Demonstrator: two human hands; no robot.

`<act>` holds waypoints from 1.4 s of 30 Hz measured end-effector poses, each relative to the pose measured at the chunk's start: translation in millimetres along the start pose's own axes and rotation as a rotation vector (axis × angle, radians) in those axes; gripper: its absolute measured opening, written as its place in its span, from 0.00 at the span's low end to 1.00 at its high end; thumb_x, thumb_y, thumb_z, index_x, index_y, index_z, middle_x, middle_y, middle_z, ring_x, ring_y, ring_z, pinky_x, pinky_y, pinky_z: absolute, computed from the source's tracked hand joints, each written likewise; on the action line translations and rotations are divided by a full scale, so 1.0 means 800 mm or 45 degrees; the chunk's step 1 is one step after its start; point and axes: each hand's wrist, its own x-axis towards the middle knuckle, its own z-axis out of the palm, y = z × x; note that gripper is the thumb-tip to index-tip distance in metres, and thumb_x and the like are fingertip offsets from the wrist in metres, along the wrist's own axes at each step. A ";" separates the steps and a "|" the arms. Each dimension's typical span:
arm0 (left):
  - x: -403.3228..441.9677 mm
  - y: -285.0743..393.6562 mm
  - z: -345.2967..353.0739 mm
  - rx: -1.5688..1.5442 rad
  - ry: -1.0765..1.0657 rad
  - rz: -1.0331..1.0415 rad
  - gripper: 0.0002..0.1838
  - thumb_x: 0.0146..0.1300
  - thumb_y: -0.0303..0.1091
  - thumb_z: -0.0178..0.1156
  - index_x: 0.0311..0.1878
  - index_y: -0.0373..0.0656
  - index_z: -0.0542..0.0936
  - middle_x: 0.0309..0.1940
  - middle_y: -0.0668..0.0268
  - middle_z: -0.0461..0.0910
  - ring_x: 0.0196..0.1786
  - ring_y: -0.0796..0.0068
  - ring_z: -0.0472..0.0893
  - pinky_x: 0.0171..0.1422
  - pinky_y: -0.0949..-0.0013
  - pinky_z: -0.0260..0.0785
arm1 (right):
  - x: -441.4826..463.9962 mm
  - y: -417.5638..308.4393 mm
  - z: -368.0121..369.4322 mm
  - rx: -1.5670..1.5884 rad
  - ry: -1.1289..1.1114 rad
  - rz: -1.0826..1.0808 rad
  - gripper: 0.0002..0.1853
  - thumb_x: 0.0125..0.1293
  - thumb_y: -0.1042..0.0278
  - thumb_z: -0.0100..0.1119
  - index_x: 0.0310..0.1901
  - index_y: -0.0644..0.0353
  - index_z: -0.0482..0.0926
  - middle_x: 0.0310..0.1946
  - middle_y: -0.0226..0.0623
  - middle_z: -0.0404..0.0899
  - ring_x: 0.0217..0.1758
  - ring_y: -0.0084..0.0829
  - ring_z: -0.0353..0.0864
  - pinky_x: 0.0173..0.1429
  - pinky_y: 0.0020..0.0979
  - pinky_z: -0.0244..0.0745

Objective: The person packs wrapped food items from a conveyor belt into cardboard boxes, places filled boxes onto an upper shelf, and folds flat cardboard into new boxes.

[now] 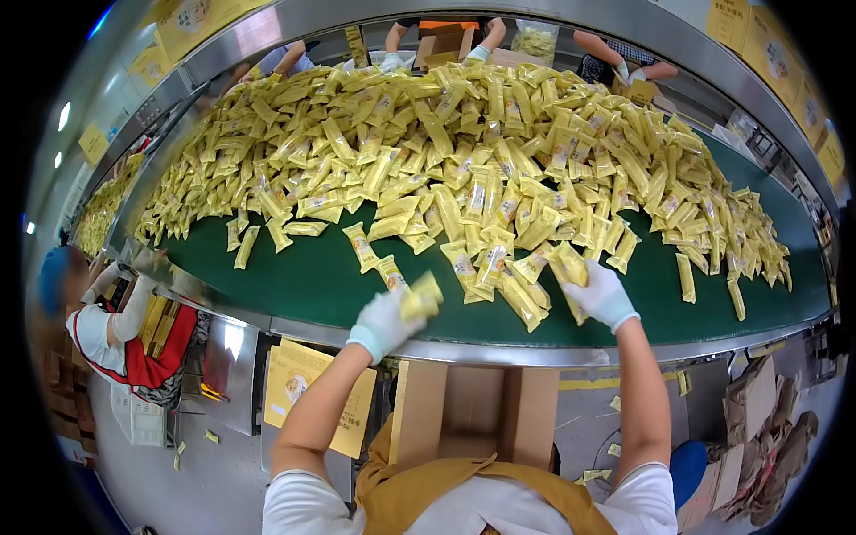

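A big heap of yellow wrapped snack packets (428, 134) covers the green conveyor belt (294, 285). Near the belt's front edge, my left hand (383, 323), in a white glove, is closed on yellow snack packets (424, 296), which are blurred by motion. My right hand (606, 299), gloved too, grips a yellow snack packet (567, 271) at the near side of the heap; whether more than one is in it I cannot tell. Several loose packets (492, 264) lie between my hands. Below the edge, right before my body, stands an open cardboard box (419, 406).
A metal rail (428, 355) edges the belt. A printed yellow carton (308, 392) is left of the box. Flattened cardboard (758, 428) lies at the right. Co-workers' hands (479, 53) show across the belt, and a person in a red apron (165, 352) is at the left.
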 end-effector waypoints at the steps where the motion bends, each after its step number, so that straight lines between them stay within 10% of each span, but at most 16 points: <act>1: 0.005 0.012 -0.011 -0.111 0.262 -0.162 0.34 0.56 0.58 0.69 0.57 0.42 0.76 0.48 0.46 0.83 0.48 0.45 0.83 0.56 0.52 0.77 | 0.000 -0.021 -0.001 0.072 0.009 0.010 0.27 0.58 0.49 0.68 0.51 0.63 0.79 0.40 0.51 0.86 0.47 0.52 0.85 0.55 0.47 0.79; 7: 0.083 0.037 -0.015 0.072 0.095 -0.708 0.34 0.54 0.52 0.74 0.57 0.43 0.72 0.53 0.52 0.83 0.55 0.54 0.85 0.59 0.56 0.78 | 0.058 -0.047 0.112 -0.277 -0.132 0.239 0.37 0.58 0.53 0.67 0.65 0.61 0.65 0.43 0.54 0.86 0.47 0.53 0.86 0.54 0.46 0.80; 17: 0.039 0.003 0.005 0.387 -0.033 0.130 0.29 0.56 0.41 0.72 0.61 0.57 0.73 0.48 0.57 0.84 0.51 0.52 0.84 0.53 0.54 0.77 | -0.013 0.056 0.062 -0.404 -0.132 -0.282 0.32 0.54 0.56 0.73 0.59 0.50 0.70 0.42 0.47 0.86 0.46 0.50 0.85 0.51 0.46 0.78; 29: 0.036 0.019 0.016 0.332 -0.010 -0.280 0.33 0.55 0.43 0.73 0.63 0.54 0.72 0.49 0.52 0.84 0.51 0.50 0.85 0.55 0.53 0.78 | -0.045 0.018 0.080 -0.555 -0.105 -0.030 0.25 0.56 0.60 0.71 0.52 0.55 0.73 0.40 0.43 0.85 0.43 0.49 0.85 0.47 0.45 0.80; 35: 0.038 -0.033 0.017 0.569 0.471 0.138 0.21 0.59 0.27 0.62 0.56 0.53 0.75 0.36 0.63 0.83 0.38 0.56 0.85 0.42 0.55 0.77 | -0.059 0.081 0.072 -0.704 0.355 -0.433 0.18 0.54 0.73 0.62 0.49 0.52 0.78 0.35 0.36 0.79 0.39 0.38 0.83 0.44 0.41 0.76; 42: 0.014 -0.059 0.050 0.695 0.636 0.385 0.39 0.58 0.51 0.68 0.70 0.47 0.69 0.52 0.58 0.77 0.58 0.56 0.76 0.63 0.49 0.66 | -0.115 0.101 0.080 -0.648 0.446 -0.433 0.30 0.55 0.60 0.69 0.59 0.56 0.74 0.58 0.50 0.74 0.59 0.49 0.74 0.62 0.46 0.70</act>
